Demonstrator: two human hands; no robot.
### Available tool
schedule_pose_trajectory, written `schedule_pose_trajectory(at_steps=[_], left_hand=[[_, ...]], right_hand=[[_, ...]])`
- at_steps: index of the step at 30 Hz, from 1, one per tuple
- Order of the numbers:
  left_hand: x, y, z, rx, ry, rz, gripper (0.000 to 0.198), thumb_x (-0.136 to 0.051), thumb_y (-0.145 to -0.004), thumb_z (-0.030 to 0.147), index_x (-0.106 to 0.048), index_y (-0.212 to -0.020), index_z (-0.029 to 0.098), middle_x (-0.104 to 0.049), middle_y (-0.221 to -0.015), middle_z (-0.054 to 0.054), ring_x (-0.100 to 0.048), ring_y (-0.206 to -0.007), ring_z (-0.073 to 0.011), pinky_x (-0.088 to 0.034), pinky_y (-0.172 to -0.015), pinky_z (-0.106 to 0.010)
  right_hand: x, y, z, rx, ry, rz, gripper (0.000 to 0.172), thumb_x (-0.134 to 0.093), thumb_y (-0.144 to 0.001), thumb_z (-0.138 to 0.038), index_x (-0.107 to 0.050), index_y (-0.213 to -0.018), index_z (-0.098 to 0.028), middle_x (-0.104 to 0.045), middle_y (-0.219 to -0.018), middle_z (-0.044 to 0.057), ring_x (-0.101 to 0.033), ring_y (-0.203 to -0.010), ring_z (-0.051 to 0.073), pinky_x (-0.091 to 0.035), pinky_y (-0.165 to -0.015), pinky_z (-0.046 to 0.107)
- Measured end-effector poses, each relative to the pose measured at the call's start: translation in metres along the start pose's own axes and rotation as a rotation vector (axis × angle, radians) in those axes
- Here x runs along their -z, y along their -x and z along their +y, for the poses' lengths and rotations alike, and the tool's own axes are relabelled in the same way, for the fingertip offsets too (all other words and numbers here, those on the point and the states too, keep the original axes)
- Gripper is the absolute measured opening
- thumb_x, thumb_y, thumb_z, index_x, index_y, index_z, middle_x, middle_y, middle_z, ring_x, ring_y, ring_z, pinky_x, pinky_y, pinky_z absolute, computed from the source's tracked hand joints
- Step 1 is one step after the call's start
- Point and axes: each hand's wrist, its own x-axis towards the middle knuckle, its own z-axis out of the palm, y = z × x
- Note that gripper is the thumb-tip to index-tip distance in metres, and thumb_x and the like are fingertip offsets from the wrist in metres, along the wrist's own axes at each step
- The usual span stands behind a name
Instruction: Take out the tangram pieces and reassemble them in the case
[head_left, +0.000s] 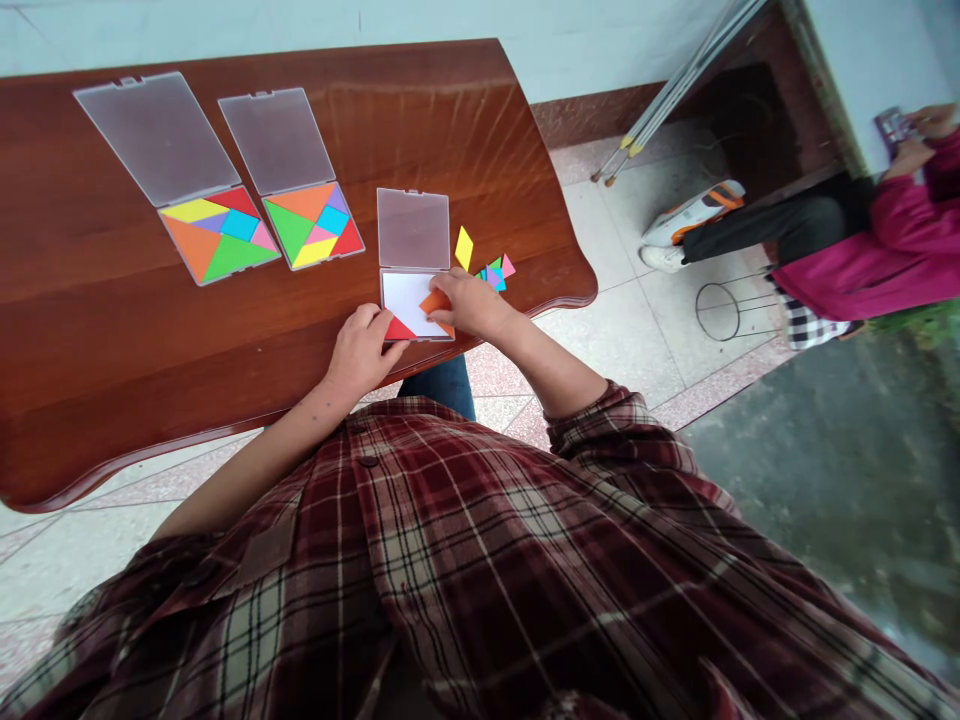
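A small tangram case point(409, 292) lies unfolded near the table's front edge, its clear lid point(413, 230) laid back. A red triangle point(399, 328) sits in its near left corner. My left hand point(358, 350) grips the case at that corner, thumb at the front edge and fingers by the red piece. My right hand point(472, 302) pinches an orange triangle point(433, 301) over the right side of the tray, partly hiding it. Just right of the case are a yellow parallelogram point(464, 248), a pink triangle point(508, 266) and several other small coloured pieces, partly overlapping.
Two filled tangram cases point(217, 235) point(313, 225) lie unfolded to the left on the brown wooden table point(187, 370). At the right, a person in a magenta top point(832, 255) sits with a phone-like object. Crutches point(660, 90) lean by the wall.
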Motion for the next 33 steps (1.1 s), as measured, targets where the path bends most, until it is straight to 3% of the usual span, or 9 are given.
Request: schedule_pose_trajectory(at_steps=[4, 7, 12, 19, 24, 28, 33], left_hand=[[0.001, 0.000, 0.001, 0.005, -0.005, 0.005, 0.030, -0.059, -0.087, 0.037, -0.061, -0.109, 0.018, -0.056, -0.108, -0.011, -0.056, -0.098, -0.0270, -0.048, -0.089, -0.041], [0.002, 0.000, 0.002, 0.005, -0.005, 0.000, 0.030, -0.059, -0.087, 0.036, -0.061, -0.110, 0.017, -0.056, -0.109, -0.011, -0.056, -0.099, -0.0270, -0.047, -0.090, -0.041], [0.002, -0.001, 0.001, -0.001, -0.001, -0.006, 0.030, -0.059, -0.087, 0.036, -0.060, -0.110, 0.016, -0.056, -0.110, -0.012, -0.055, -0.101, -0.0278, -0.047, -0.092, -0.041], [0.006, -0.001, 0.004, -0.001, -0.012, -0.008, 0.028, -0.059, -0.086, 0.034, -0.060, -0.108, 0.017, -0.056, -0.108, -0.012, -0.056, -0.100, -0.0279, -0.047, -0.090, -0.041], [0.009, -0.002, 0.007, 0.002, -0.043, -0.013, 0.026, -0.058, -0.087, 0.034, -0.061, -0.106, 0.016, -0.056, -0.105, -0.012, -0.056, -0.099, -0.0282, -0.047, -0.088, -0.041], [0.007, -0.001, 0.005, -0.006, -0.049, -0.004, 0.026, -0.059, -0.086, 0.035, -0.061, -0.106, 0.018, -0.057, -0.104, -0.011, -0.056, -0.099, -0.0277, -0.047, -0.088, -0.040], [0.006, -0.001, 0.004, -0.006, -0.044, 0.003, 0.026, -0.059, -0.087, 0.036, -0.061, -0.106, 0.018, -0.056, -0.103, -0.010, -0.056, -0.098, -0.0271, -0.047, -0.087, -0.039]], right_hand=[[0.005, -0.001, 0.004, -0.001, -0.043, -0.001, 0.044, -0.069, -0.080, -0.033, -0.059, -0.120, -0.018, -0.060, -0.116, 0.010, -0.058, -0.098, 0.023, -0.044, -0.085, 0.035], [0.016, 0.001, 0.017, -0.036, -0.116, 0.076, 0.035, -0.063, -0.084, -0.030, -0.061, -0.116, -0.018, -0.064, -0.108, 0.009, -0.057, -0.098, 0.024, -0.044, -0.087, 0.037], [0.031, 0.012, 0.053, -0.252, -0.141, 0.259, 0.030, -0.057, -0.085, -0.025, -0.062, -0.114, -0.017, -0.067, -0.105, 0.010, -0.060, -0.098, 0.025, -0.045, -0.088, 0.041], [0.022, 0.027, 0.077, -0.430, -0.141, 0.273, 0.028, -0.059, -0.084, -0.025, -0.064, -0.110, -0.016, -0.070, -0.102, 0.011, -0.063, -0.095, 0.025, -0.048, -0.085, 0.041], [0.020, 0.023, 0.080, -0.486, -0.103, 0.300, 0.026, -0.053, -0.087, -0.026, -0.065, -0.108, -0.016, -0.070, -0.105, 0.014, -0.063, -0.097, 0.028, -0.048, -0.085, 0.044], [0.020, 0.019, 0.070, -0.411, -0.107, 0.227, 0.028, -0.058, -0.086, -0.032, -0.063, -0.109, -0.017, -0.069, -0.100, 0.012, -0.064, -0.095, 0.026, -0.048, -0.084, 0.041], [0.012, 0.018, 0.053, -0.422, -0.043, 0.209, 0.055, -0.071, -0.078, -0.044, -0.057, -0.122, -0.014, -0.060, -0.118, 0.017, -0.061, -0.101, 0.028, -0.048, -0.087, 0.043]])
